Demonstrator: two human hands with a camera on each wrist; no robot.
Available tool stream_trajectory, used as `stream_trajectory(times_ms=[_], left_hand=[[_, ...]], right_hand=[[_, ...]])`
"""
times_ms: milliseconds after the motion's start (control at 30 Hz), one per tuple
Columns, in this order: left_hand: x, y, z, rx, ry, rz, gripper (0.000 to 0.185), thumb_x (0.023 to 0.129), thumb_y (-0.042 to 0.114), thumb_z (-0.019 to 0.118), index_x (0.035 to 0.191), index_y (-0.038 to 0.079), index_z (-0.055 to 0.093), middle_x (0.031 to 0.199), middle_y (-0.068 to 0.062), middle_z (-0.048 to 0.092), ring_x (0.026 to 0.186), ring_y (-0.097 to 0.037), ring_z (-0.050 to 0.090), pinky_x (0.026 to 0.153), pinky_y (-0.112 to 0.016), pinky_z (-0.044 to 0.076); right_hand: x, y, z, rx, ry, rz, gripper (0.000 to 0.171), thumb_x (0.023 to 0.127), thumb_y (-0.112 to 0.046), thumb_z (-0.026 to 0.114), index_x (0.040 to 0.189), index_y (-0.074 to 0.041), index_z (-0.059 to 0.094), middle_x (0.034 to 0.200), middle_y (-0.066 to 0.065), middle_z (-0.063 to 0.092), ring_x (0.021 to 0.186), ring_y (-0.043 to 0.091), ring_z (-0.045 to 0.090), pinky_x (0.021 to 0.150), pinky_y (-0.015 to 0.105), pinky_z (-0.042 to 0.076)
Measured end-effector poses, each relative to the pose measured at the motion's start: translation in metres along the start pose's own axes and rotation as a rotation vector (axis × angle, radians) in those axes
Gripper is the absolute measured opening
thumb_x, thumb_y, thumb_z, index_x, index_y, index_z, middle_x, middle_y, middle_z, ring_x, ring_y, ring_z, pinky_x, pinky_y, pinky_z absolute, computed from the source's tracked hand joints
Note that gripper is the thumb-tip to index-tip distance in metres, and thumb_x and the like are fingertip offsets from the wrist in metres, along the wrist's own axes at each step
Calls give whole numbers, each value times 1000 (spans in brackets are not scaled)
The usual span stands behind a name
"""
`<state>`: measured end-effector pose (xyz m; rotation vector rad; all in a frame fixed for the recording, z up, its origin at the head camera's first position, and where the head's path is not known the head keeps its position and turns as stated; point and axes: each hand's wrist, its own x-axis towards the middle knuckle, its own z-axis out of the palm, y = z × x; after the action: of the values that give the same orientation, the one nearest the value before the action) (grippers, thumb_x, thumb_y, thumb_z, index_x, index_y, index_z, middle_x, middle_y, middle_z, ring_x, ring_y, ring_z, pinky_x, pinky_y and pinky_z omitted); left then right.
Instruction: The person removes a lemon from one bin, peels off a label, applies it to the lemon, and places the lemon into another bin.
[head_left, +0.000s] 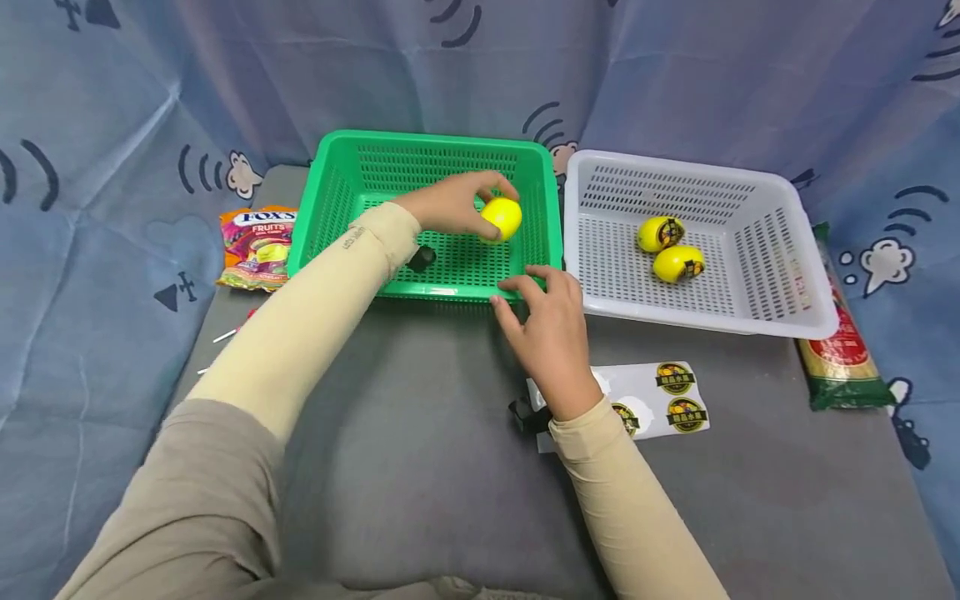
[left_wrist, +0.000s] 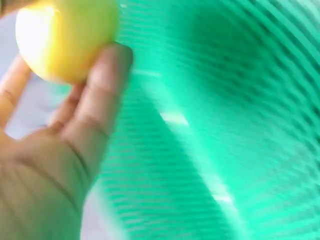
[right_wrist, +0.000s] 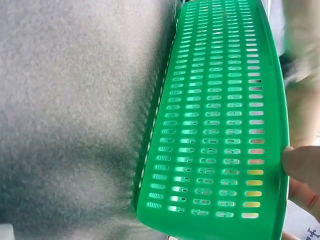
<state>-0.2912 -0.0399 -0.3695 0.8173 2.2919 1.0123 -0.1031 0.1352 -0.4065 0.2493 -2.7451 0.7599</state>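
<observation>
A yellow lemon [head_left: 501, 218] is pinched between the thumb and fingers of my left hand [head_left: 453, 202], above the right part of a green plastic basket [head_left: 551, 225]. In the left wrist view the same lemon [left_wrist: 67, 40] sits at the fingertips, with the slatted basket wall blurred beside it. My right hand [head_left: 551, 333] is at the near right corner of that basket, fingers loosely bent. In the right wrist view its thumb [right_wrist: 300, 162] appears at the rim; the other fingers are partly hidden behind. Any fruit deeper in the green basket is hidden by my left hand.
To the right, a white basket [head_left: 765, 325] holds two lemons [head_left: 678, 264] with dark stickers. A sticker sheet [head_left: 652, 421] lies partly beneath my right wrist. A candy bag [head_left: 258, 247] stands left, lollipops [head_left: 225, 335] below it, and a red-and-gold packet [head_left: 843, 358] far right.
</observation>
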Motion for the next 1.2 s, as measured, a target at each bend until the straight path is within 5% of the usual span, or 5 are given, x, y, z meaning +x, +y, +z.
stream_trajectory(times_ms=[167, 400, 700, 967, 1200], left_hand=[[-95, 46, 11, -210, 293, 70, 61, 89, 20, 87, 145, 21, 62, 139, 0, 58, 94, -24, 69, 83, -39, 60], [-180, 45, 103, -367, 575, -3, 66, 84, 12, 92, 144, 17, 65, 137, -2, 58, 99, -23, 66, 89, -36, 60], [-158, -6, 193, -167, 538, -125, 65, 86, 19, 92, 145, 13, 66, 136, -13, 62, 113, -29, 62, 96, -38, 54], [-156, 32, 210, 10, 709, 92, 49, 84, 15, 92, 130, 12, 74, 141, -15, 61, 128, -39, 49, 106, -55, 40], [-104, 63, 267, 344, 386, 126, 46, 95, 45, 81, 136, 26, 71, 147, -14, 56, 129, -32, 45, 99, -45, 41]], right_hand=[[2, 0, 4, -3, 14, 2, 24, 100, -26, 78, 117, -9, 79, 136, 22, 60, 131, 47, 47, 111, 56, 40], [0, -5, 3, -70, 46, -8, 26, 101, -29, 76, 118, -9, 79, 115, 19, 65, 122, 44, 51, 111, 54, 39], [0, 2, -10, 136, 14, 50, 29, 104, -24, 70, 127, -7, 76, 137, 17, 64, 134, 41, 50, 112, 56, 40], [-64, 38, -62, 375, 133, 336, 28, 105, -15, 66, 131, -5, 72, 124, 9, 69, 112, 20, 63, 98, 36, 50], [-122, 75, -73, 195, -20, 564, 37, 108, -21, 62, 140, -3, 66, 139, 21, 63, 124, 40, 61, 103, 56, 48]])
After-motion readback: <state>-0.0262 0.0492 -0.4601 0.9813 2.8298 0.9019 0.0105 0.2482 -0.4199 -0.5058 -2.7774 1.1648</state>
